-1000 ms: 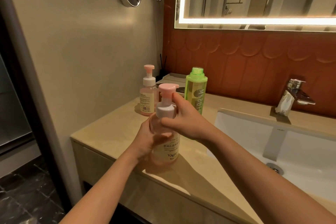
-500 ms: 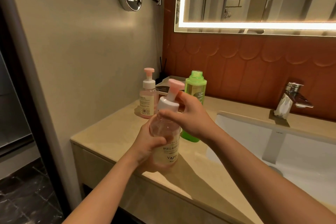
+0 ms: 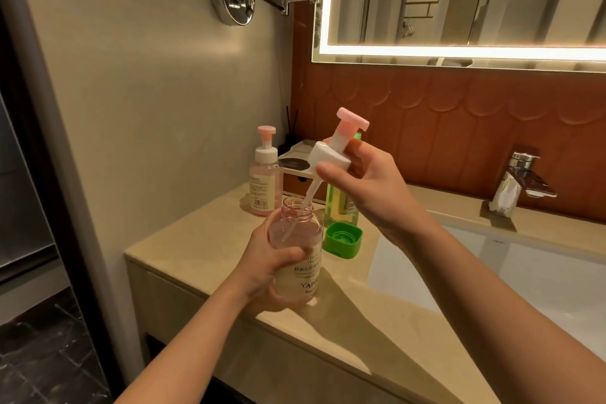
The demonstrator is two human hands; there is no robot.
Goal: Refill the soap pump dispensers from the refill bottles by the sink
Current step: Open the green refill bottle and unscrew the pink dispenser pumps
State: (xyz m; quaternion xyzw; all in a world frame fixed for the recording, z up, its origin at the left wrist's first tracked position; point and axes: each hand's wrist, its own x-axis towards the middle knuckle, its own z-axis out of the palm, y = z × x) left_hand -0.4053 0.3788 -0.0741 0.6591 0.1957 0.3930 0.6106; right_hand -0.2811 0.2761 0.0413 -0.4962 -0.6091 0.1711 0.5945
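Beige stone counter (image 3: pixel 203 259) runs along the wall, with a white basin (image 3: pixel 524 272) and chrome tap (image 3: pixel 515 188) to the right, under a lit mirror (image 3: pixel 459 10).

Left hand (image 3: pixel 262 269) grips the bottle (image 3: pixel 295 229), fingers curled round its labelled lower half. The bottle stands upright near the counter's front edge; whether its base touches the counter cannot be told. Its threaded neck is open.

Right hand (image 3: pixel 373 190) pinches the pump (image 3: pixel 328 156) at the white collar, between thumb and fingers. The pump is tilted and clear of the neck, and only its tube reaches down into the bottle.

A green refill (image 3: pixel 339 208) stands upright just behind the bottle, partly hidden by the right hand. Its green cap (image 3: pixel 342 238) lies on the counter beside it, open side up. A second dispenser (image 3: pixel 264 184), pump fitted, stands near the left wall.
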